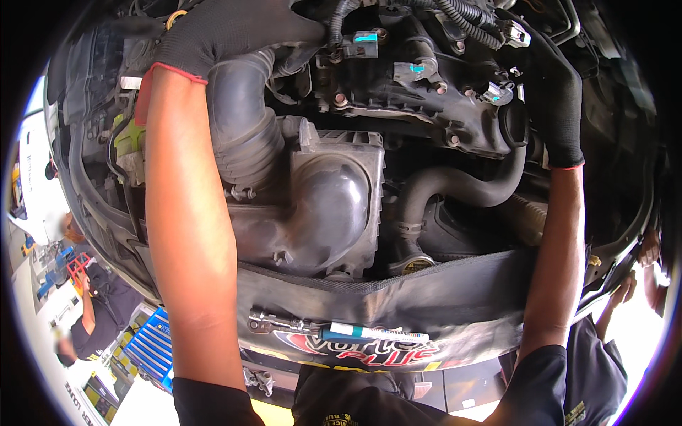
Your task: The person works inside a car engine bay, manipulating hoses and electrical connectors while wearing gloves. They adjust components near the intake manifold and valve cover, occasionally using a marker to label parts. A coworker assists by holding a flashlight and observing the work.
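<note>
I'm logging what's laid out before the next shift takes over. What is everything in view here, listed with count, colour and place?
Air filter housing: one, dark grey, centre of the engine bay.
Ribbed intake hose: one, black, left of the housing, running up under the left hand.
Radiator hose: one, black, right of the housing, curving down to a clamp.
Electrical connectors: several, grey with teal tabs, along the top of the engine.
Fender cover: one, black with a red logo, draped over the front edge.
Ratchet wrench: one, chrome with a teal and white handle, lying on the cover.
Co-worker: one, dark shirt, lower left.
Left hand: black glove, resting on the intake hose.
Right hand: black glove, reaching deep at the engine's right side.
</note>
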`<state>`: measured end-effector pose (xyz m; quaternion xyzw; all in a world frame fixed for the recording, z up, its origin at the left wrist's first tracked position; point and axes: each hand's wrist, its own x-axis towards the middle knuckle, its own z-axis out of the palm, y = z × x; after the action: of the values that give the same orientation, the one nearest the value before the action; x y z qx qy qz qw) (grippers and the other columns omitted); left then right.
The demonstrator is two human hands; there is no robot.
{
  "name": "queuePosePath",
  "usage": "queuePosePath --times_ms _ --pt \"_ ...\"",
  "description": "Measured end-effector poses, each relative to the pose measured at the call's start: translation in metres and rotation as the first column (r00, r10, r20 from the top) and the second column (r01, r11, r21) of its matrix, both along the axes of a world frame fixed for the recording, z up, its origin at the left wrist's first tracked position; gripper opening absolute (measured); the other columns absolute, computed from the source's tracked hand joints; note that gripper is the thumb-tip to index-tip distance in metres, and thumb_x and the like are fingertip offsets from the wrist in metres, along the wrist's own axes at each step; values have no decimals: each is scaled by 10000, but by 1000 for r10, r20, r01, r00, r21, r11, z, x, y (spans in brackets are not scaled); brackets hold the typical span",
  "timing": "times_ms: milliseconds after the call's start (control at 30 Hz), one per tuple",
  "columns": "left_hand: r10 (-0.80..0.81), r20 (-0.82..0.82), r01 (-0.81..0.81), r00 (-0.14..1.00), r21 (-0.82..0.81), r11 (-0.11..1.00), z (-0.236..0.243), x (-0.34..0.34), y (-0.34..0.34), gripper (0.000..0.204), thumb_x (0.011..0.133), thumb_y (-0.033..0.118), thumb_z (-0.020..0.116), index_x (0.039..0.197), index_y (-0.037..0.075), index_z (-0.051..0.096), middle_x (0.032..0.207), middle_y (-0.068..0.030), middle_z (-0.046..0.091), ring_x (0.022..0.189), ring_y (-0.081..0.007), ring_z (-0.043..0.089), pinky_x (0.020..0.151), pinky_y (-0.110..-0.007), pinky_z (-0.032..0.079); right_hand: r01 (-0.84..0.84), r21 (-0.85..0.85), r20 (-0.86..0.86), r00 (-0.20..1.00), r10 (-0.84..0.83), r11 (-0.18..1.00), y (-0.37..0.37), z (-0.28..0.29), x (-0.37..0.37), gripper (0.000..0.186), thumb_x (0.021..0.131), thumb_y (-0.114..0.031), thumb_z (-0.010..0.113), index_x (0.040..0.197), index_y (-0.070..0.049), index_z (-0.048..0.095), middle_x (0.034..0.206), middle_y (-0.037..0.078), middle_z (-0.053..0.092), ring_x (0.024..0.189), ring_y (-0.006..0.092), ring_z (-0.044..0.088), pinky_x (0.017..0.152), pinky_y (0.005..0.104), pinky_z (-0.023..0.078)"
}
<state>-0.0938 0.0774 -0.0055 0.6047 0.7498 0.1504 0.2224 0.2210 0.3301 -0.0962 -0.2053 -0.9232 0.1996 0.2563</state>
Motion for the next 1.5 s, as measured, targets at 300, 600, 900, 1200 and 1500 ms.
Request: queuePosePath --times_ms 300,600,900,1200,1500 --pt "36 -363 -181 931 -373 910 47 27 1 532 912 501 759 1206 57 740 1140 -176 743 1065 -343 725 924 -430 566 -34 52 -31 999 36 998 7 -5 5 464 1004 -12 665 1467 -24 659 1298 154 779 1171 198 741 1016 346 564" --pt "-208 -410 88 888 -293 952 -12 -13 -16 593 892 570 751 1176 50 763 1148 -202 757 1054 -375 727 911 -457 568 -5 88 -27 1000 8 996 -10 6 -7 422 1007 -24 662 1429 -33 687 1229 154 792 1078 208 765 933 343 581" --pt "-115 -292 25 950 -295 955 5 -2 -6 485 925 445 690 1094 -9 720 1050 -231 736 1005 -395 736 864 -484 572 -6 62 -15 1000 7 998 -12 8 -5 365 1044 -47 650 1404 7 685 1202 159 796 1030 189 758 920 338 575" --pt "-66 -301 -52 951 -368 928 16 7 1 434 918 383 683 1134 10 725 1068 -232 758 1010 -400 748 882 -485 575 13 16 12 1000 -13 1000 -12 9 -6 343 1053 -49 644 1386 15 691 1194 153 797 1038 174 752 923 334 573" --pt "-71 -368 -53 927 -318 947 22 12 -5 414 929 350 666 1218 60 728 1126 -210 775 1062 -392 747 916 -468 580 -5 -20 -5 1000 5 1000 -6 5 -2 326 1049 -44 645 1365 10 703 1149 137 808 1019 123 724 899 320 563"
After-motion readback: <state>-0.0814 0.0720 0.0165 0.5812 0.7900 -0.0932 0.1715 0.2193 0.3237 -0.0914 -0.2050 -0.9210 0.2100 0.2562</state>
